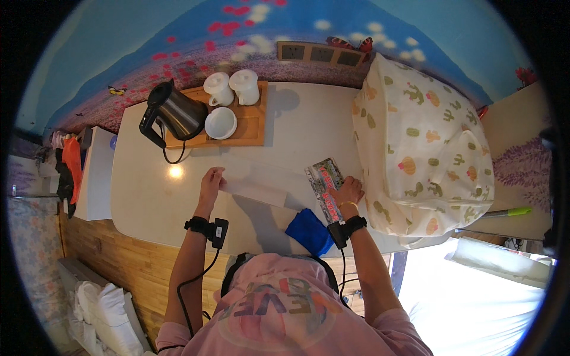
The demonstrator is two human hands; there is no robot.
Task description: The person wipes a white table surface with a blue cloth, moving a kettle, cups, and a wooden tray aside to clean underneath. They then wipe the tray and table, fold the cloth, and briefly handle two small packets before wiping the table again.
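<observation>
My left hand (212, 183) pinches the left end of a clear plastic sheet (256, 191), which stretches right over the white table (147, 196). My right hand (348, 195) lies over the right edge of a printed card (323, 182) bearing a picture and red writing. Its thumb reaches onto the card; whether the fingers grip it is unclear. Just below the card is a folded blue cloth (309, 232), near my right wrist. Both wrists wear black straps with small cabled devices.
A wooden tray (249, 131) at the back left holds two lidded white mugs (231, 89), a white bowl (221, 123) and a steel electric kettle (180, 111) with its cord hanging forward. A large cactus-print fabric bag (427, 155) fills the table's right end. Wall sockets (320, 54) sit behind.
</observation>
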